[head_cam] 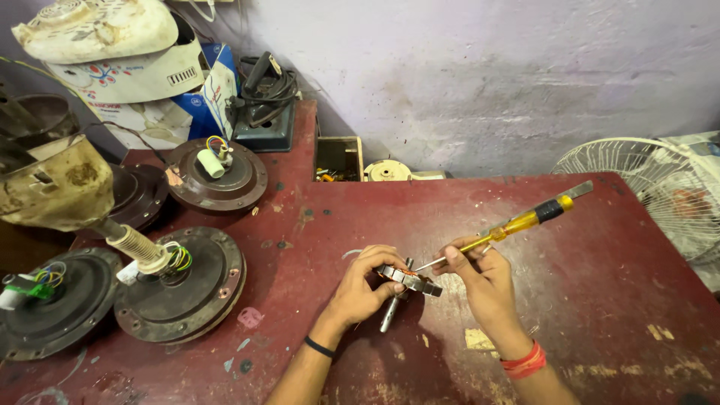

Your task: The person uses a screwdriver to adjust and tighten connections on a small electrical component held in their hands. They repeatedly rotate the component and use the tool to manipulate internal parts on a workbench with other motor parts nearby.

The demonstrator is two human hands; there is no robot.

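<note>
My left hand grips a small round motor stator with copper windings and a steel shaft pointing down toward the red table. My right hand holds a yellow-handled screwdriver, its metal tip resting on the top of the stator. Both hands meet over the middle of the table. A black band circles my left wrist and a red thread band my right.
Three dark round ceiling-fan motor housings with coloured wires lie at the left. A worn cream fan canopy rises over them. Boxes and an old iron sit at the back left, a white fan guard at the right.
</note>
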